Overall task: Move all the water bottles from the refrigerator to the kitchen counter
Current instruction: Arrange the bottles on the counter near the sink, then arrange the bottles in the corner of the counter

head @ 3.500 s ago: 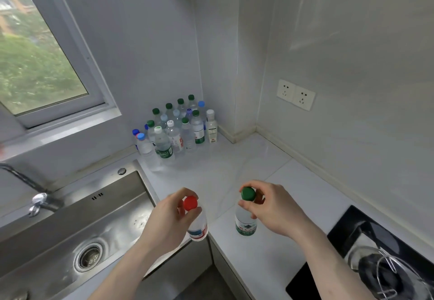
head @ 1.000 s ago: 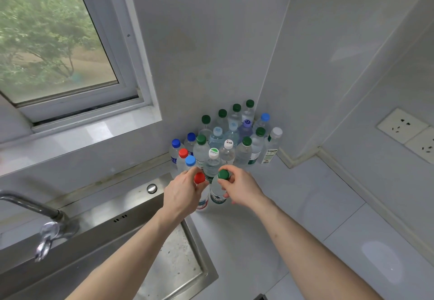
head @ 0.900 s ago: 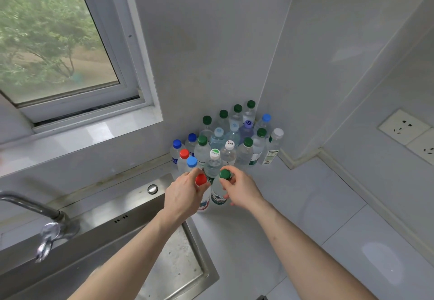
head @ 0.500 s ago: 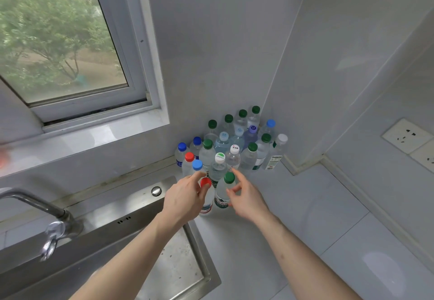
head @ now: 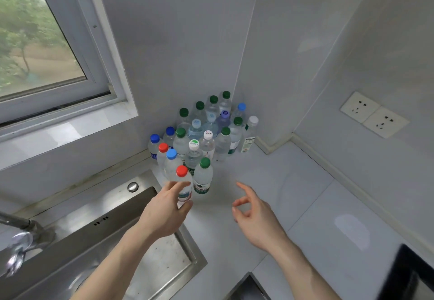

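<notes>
A cluster of several capped water bottles (head: 207, 135) stands in the corner of the white kitchen counter (head: 277, 173). At its front stand a red-capped bottle (head: 182, 172) and a green-capped bottle (head: 203, 177), side by side. My left hand (head: 164, 208) curls its fingers and thumb around the lower body of the red-capped bottle, which stands upright by the sink's corner. My right hand (head: 254, 215) hovers to the right of the green-capped bottle, apart from it, fingers loosely spread and holding nothing.
A steel sink (head: 141, 238) with a faucet (head: 22, 236) lies to the left, its rim right beside the front bottles. A window is at upper left. Wall sockets (head: 373, 114) sit on the right wall. A black stove edge (head: 408, 274) shows at lower right.
Both bottles were carried to the corner and set at the front of the cluster. My right hand let go of the green cap and drew back right; my left hand slid down the red-capped bottle.
</notes>
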